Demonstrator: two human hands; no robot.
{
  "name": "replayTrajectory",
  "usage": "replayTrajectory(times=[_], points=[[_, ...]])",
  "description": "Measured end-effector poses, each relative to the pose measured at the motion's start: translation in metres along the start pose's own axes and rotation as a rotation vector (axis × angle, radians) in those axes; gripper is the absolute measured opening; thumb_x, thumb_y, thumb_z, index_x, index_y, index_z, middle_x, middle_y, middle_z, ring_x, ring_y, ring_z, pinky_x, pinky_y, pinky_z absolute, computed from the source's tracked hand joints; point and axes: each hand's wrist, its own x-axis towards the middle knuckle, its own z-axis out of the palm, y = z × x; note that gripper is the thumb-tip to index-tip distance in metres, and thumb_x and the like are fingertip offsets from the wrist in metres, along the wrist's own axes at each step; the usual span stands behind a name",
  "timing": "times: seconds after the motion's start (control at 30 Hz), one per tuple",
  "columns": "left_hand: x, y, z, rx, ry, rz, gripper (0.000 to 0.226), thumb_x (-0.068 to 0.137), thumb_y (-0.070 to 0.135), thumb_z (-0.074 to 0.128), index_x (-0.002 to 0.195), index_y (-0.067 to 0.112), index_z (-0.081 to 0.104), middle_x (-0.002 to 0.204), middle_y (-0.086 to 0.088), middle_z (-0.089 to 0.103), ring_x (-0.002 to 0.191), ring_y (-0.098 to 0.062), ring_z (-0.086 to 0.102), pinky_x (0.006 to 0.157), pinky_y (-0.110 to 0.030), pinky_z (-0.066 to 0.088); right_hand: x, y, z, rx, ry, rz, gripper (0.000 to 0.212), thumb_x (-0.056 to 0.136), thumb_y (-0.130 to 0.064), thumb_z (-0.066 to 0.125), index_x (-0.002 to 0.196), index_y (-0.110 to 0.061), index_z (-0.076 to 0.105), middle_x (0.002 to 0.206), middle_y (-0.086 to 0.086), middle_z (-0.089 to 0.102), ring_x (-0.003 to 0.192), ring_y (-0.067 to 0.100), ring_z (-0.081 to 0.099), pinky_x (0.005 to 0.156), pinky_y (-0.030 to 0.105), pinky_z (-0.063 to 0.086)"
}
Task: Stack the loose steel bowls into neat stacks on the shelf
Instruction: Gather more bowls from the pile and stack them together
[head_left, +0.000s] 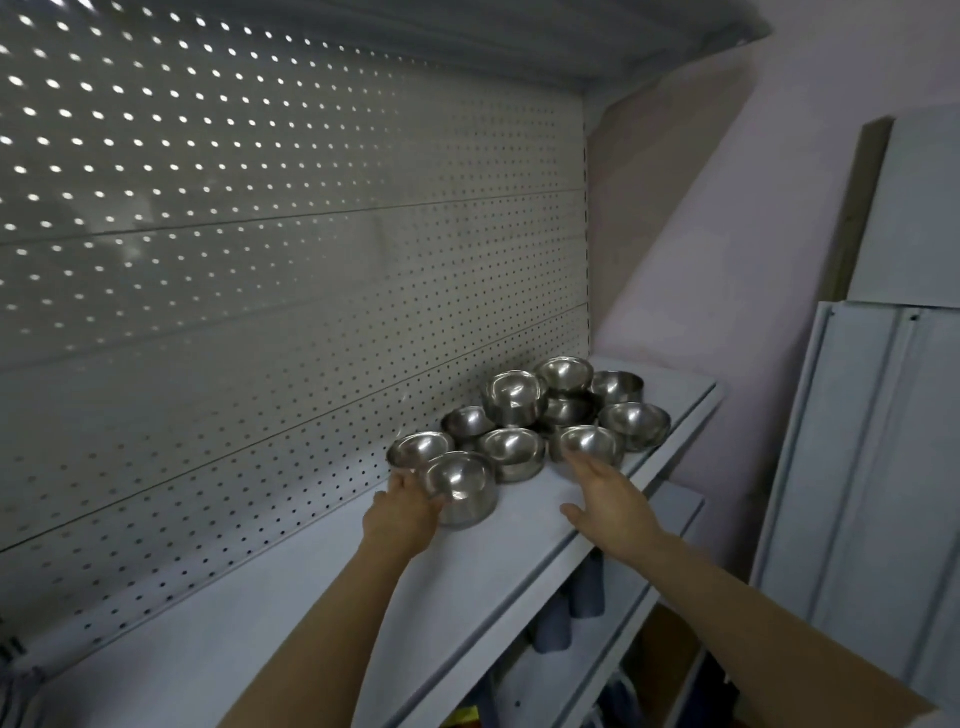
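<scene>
Several steel bowls are clustered on the white shelf (291, 597) toward its right end. My left hand (408, 512) grips the nearest steel bowl (460, 486) from its left side, with the thumb on the front wall. Just behind that bowl sits another bowl (420, 448). My right hand (610, 496) reaches forward with straight fingers, its fingertips at the front of a bowl (589, 441) near the shelf's front edge. A short stack of bowls (514, 397) stands higher in the middle of the cluster.
A perforated metal back panel (260, 260) rises behind the shelf. White panels (883, 441) lean against the pink wall on the right. A lower shelf (670, 512) juts out under the upper one, with dark items (571, 613) below it.
</scene>
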Motion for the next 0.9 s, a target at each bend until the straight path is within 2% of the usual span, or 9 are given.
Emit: replayTrajectory(times=[0.07,0.2,0.33,0.4,0.47,0.6,0.7,0.8,0.9], points=[[0.009,0.004,0.002,-0.079,-0.025,-0.053,0.055,0.105,0.026,0.04,0.153,0.009,0.022,0.152,-0.02,0.025,0.133,-0.036,0.044,0.105,-0.046,0.045,0.006,0.01,0.007,0.001,0.006,0.008,0.076,0.091,-0.029,0.06,0.153,-0.014,0.019,0.154,0.007,0.031,0.137,0.023,0.036,0.108,0.029,0.034],[0.041,0.005,0.019,-0.263,0.013,-0.173,0.073,0.1,0.021,0.047,0.153,-0.002,0.004,0.148,-0.022,0.034,0.119,-0.038,0.057,0.095,-0.046,0.052,0.025,0.022,0.019,0.001,0.018,0.059,0.073,0.09,-0.03,0.06,0.152,-0.016,0.022,0.149,0.009,0.039,0.13,0.026,0.044,0.102,0.035,0.043],[0.064,-0.002,0.033,-0.216,0.043,-0.123,0.039,0.09,0.01,0.053,0.129,0.006,0.046,0.111,-0.012,0.063,0.092,-0.028,0.067,0.075,-0.038,0.055,0.056,0.029,0.022,-0.021,0.063,0.075,0.059,0.089,-0.029,0.061,0.141,-0.013,0.039,0.133,0.009,0.053,0.112,0.026,0.055,0.086,0.033,0.05],[0.068,-0.005,0.033,-0.267,0.055,-0.128,0.026,0.09,0.011,0.053,0.115,0.012,0.052,0.09,-0.004,0.065,0.079,-0.022,0.066,0.066,-0.034,0.053,0.076,0.03,0.023,-0.02,0.092,0.099,0.057,0.088,-0.026,0.063,0.139,-0.009,0.043,0.128,0.012,0.057,0.111,0.028,0.057,0.088,0.034,0.048],[0.073,-0.012,0.035,-0.464,0.068,-0.17,0.018,0.098,0.023,0.044,0.111,0.015,0.054,0.085,-0.004,0.066,0.074,-0.021,0.066,0.072,-0.038,0.058,0.097,0.03,0.024,0.006,0.131,0.165,0.058,0.088,-0.028,0.063,0.138,-0.008,0.043,0.121,0.013,0.061,0.107,0.03,0.059,0.088,0.038,0.05],[0.073,-0.028,0.029,-0.732,0.102,-0.131,0.03,0.1,0.024,0.041,0.121,0.034,0.061,0.081,-0.004,0.072,0.062,-0.025,0.071,0.068,-0.044,0.061,0.147,0.03,0.037,0.313,0.214,0.429,0.046,0.09,-0.037,0.058,0.13,-0.016,0.048,0.116,0.011,0.062,0.103,0.03,0.06,0.087,0.043,0.051],[0.065,-0.037,0.013,-0.898,0.08,-0.1,0.037,0.102,0.021,0.046,0.125,0.049,0.052,0.082,-0.005,0.074,0.057,-0.029,0.072,0.062,-0.041,0.062,0.182,0.03,0.049,0.648,0.263,0.555,0.035,0.09,-0.04,0.057,0.118,-0.018,0.055,0.106,0.011,0.064,0.092,0.03,0.063,0.083,0.049,0.054],[0.055,-0.046,-0.008,-0.97,0.08,-0.078,0.037,0.103,0.023,0.048,0.126,0.052,0.046,0.077,-0.003,0.075,0.057,-0.029,0.073,0.057,-0.034,0.061,0.206,0.029,0.061,0.707,0.223,0.576,0.045,0.094,-0.043,0.052,0.135,-0.026,0.045,0.087,0.004,0.064,0.08,0.028,0.067,0.076,0.05,0.058],[0.054,-0.059,-0.015,-0.981,0.108,-0.076,0.036,0.103,0.027,0.05,0.131,0.05,0.049,0.083,-0.001,0.076,0.058,-0.029,0.073,0.064,-0.038,0.062,0.219,0.027,0.074,0.668,0.166,0.567,0.058,0.093,-0.051,0.047,0.146,-0.041,0.024,0.09,0.005,0.064,0.078,0.031,0.069,0.076,0.049,0.058]])
